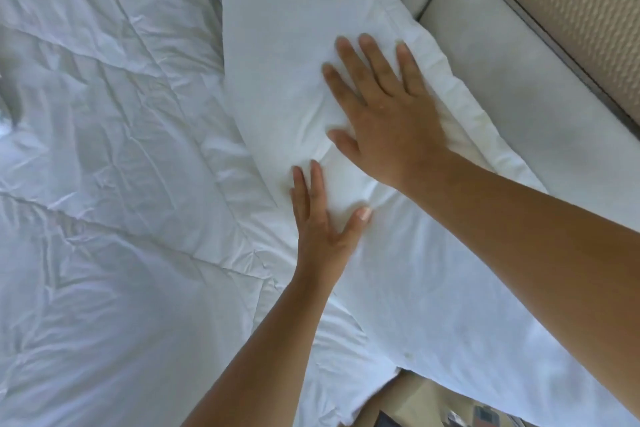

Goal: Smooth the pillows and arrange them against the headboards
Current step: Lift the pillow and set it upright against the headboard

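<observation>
Forearms reach in; left hand and right hand lie flat on pillow, fingers spread, gripping nothing, pressing out creases beside headboard.

Both hands flat on white pillow.

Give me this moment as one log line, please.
step: smoothing | left hand: flat on pillow | right hand: flat on pillow | pillow: lying beside headboard | duvet: wrinkled
</observation>
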`<state>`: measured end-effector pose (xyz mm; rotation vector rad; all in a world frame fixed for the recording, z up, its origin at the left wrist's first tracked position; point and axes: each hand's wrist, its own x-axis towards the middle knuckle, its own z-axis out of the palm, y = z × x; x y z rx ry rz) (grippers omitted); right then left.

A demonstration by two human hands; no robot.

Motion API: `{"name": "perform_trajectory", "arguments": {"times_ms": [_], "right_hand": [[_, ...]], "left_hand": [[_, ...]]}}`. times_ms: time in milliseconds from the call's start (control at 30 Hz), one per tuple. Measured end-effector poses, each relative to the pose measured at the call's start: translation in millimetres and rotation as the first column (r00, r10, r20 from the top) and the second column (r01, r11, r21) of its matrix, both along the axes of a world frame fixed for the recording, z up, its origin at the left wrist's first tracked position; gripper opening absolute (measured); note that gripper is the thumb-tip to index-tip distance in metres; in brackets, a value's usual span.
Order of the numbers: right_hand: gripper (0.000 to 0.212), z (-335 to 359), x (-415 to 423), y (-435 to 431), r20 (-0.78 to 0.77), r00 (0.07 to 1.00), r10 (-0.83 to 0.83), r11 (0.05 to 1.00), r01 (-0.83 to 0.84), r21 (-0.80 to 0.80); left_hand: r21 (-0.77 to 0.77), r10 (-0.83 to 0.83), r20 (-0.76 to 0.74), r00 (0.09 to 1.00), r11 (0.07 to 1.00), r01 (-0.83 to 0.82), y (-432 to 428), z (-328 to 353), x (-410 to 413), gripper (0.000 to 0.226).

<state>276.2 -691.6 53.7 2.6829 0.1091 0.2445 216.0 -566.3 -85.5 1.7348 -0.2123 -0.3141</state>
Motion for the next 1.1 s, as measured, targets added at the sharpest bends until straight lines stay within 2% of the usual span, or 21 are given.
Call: {"name": "perform_trajectory", "arguments": {"times_ms": [133, 267, 433, 667, 767, 867, 933, 1100], "right_hand": [[0.075, -8, 5, -16, 0.084, 0.995, 0.051, 0.999, -0.051, -0.003], [0.079, -14, 8, -22, 0.105, 0.993, 0.056, 0.998, -0.057, 0.006], [0.084, -17, 11, -17, 0.042, 0.999, 0.016, 0.997, -0.019, 0.071], [0.085, -8, 10, -8, -0.045, 0.996, -0.071, 0.993, 0.075, 0.086], [0.083, 0, 10, 3, -0.037, 0.996, -0.086, 0.985, 0.091, 0.148], [0.080, 7, 20, 18, -0.029, 0.999, -0.017, 0.986, 0.021, 0.167], [0.076, 13, 38, 27, -0.013, 0.999, 0.046, 0.988, -0.043, 0.149], [0.074, 23, 109, 46, 0.008, 0.989, 0.148, 0.987, -0.148, 0.068]], "left_hand": [[-0.012, -0.021, -0.137, 0.990, 1.000, 0.020, -3, -26, -5, 0.103], [-0.028, -0.047, -0.220, 0.974, 0.999, 0.042, -7, -37, -8, 0.103], [0.016, -0.085, -0.252, 0.964, 0.996, 0.092, -7, -43, 1, 0.106], [0.002, -0.189, -0.303, 0.934, 0.980, 0.199, 5, -39, 10, 0.115], [0.014, -0.100, -0.188, 0.977, 0.994, 0.105, 24, -38, 16, 0.111], [0.072, -0.034, -0.037, 0.999, 0.997, 0.037, 39, -32, 36, 0.103], [0.097, -0.033, 0.037, 0.999, 0.995, 0.029, 40, -21, 59, 0.101], [0.030, 0.046, 0.143, 0.989, 0.998, -0.051, 30, 10, 125, 0.096]]}}
